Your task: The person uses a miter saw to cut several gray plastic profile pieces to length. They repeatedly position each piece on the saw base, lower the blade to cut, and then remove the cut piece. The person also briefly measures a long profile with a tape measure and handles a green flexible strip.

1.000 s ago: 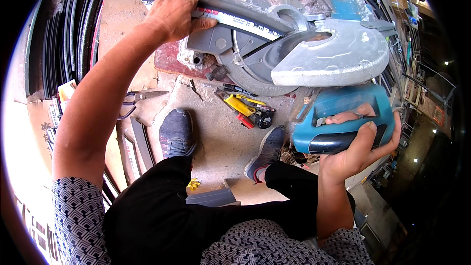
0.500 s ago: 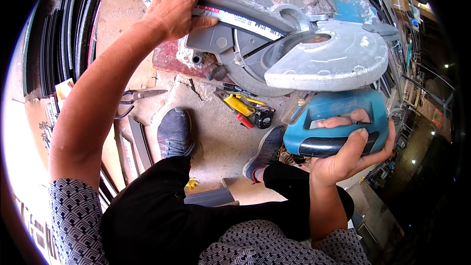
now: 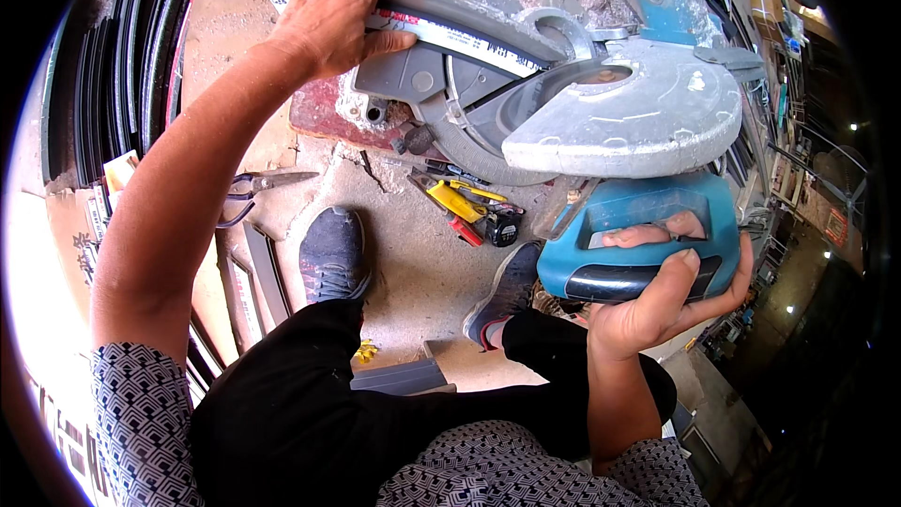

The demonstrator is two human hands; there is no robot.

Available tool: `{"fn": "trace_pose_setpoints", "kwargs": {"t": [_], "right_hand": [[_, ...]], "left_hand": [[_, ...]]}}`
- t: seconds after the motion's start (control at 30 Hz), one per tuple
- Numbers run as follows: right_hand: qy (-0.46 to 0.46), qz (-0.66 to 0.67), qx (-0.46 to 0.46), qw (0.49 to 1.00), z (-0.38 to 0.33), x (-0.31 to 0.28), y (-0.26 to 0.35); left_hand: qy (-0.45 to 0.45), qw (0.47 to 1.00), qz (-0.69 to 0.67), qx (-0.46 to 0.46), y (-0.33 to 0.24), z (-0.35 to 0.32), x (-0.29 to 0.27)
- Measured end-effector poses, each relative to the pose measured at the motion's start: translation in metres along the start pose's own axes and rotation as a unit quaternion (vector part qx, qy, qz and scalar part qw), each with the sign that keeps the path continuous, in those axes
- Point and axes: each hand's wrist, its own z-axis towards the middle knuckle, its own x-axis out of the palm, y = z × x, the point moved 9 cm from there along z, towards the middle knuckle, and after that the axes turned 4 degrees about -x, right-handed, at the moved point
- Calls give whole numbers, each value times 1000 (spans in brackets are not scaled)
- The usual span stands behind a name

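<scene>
My right hand (image 3: 657, 296) is wrapped round the teal and black handle (image 3: 648, 207) of a dusty mitre saw, its fingers showing through the handle's opening. The grey blade guard (image 3: 638, 117) sits just beyond the handle. At the far left of the saw, my left hand (image 3: 328, 23) is closed over a metal profile strip (image 3: 469, 44) with white printed film, pressing it against the saw's fence. The strip lies across the grey saw table (image 3: 404, 80), and its right end reaches toward the guard, which hides part of the blade.
Between my shoes and the saw lie a yellow utility knife (image 3: 457, 199), a black tape measure (image 3: 504, 226) and other small tools. Scissors (image 3: 267, 181) rest at the left. Long dark profiles (image 3: 103, 84) stand at the far left; offcuts (image 3: 267, 268) lie beside my left shoe (image 3: 333, 253).
The saw's handle and guard have shifted very slightly to the left, with my right hand still on the handle. My left hand and the strip stay in place.
</scene>
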Motion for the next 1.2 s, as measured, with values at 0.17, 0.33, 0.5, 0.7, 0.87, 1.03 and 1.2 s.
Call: {"fn": "trace_pose_setpoints", "kwargs": {"t": [0.17, 0.33, 0.5, 0.7, 0.87, 1.03, 1.2], "right_hand": [[0, -5, 3, 1000, 0, 0, 0], [4, -14, 0, 1000, 0, -2, -1], [3, -12, 2, 1000, 0, -1, -1], [1, -13, -4, 1000, -2, 0, 0], [4, -9, -8, 1000, -2, 2, 0], [1, -24, -6, 1000, -2, 3, 1], [-15, -44, -16, 999, -3, 6, 3]], "left_hand": [[-8, 1000, -5, 0, 1, 0, 1], [-8, 1000, -2, 2, 1, 1, 2], [3, 1000, -5, 3, 0, 1, 1], [-4, 1000, -2, 2, 1, 2, 3], [-5, 1000, -3, 0, 1, 1, 2], [-2, 1000, -5, 0, 1, 1, 2], [5, 1000, -6, 3, 0, 1, 0]]}}
